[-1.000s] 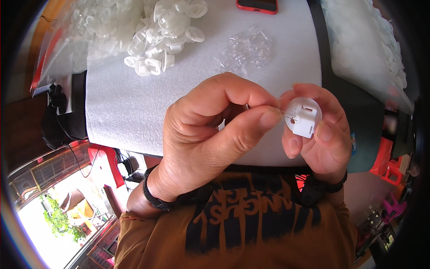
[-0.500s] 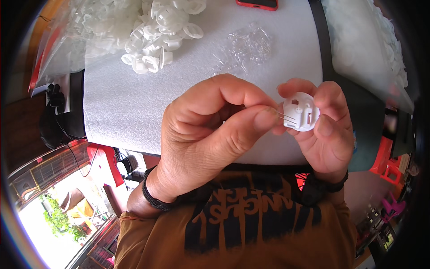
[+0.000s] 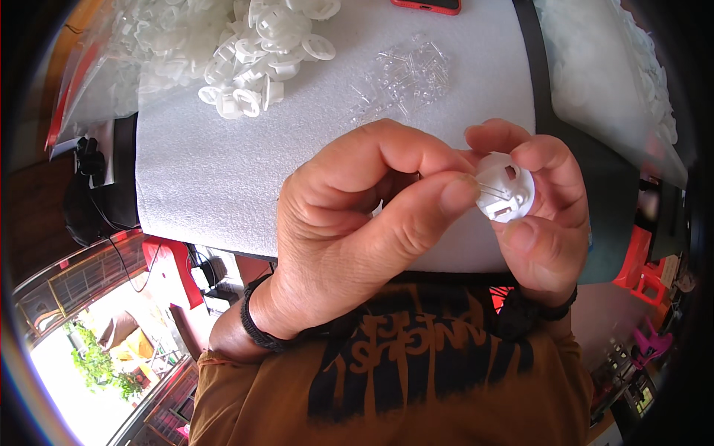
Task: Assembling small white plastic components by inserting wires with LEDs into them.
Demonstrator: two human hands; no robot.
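Note:
Between thumb and forefinger, my left hand pinches an LED by its body, which the fingertips hide. Its thin metal leads stick out to the right and lie against a white plastic holder. My right hand grips this small round holder by its rim, thumb below and fingers above and behind. Slots and a raised block show on the holder's face. Whether the leads have entered a hole I cannot tell. Both hands are raised above the near part of the mat.
On the white mat lie a heap of white plastic holders and a scatter of clear LEDs. Clear bags of white parts flank them, one at left, one at right. A red-cased phone rests at the far edge.
My left hand has moved slightly right, bringing the leads over the holder's face. The holder has turned in my right hand, so its slots sit differently.

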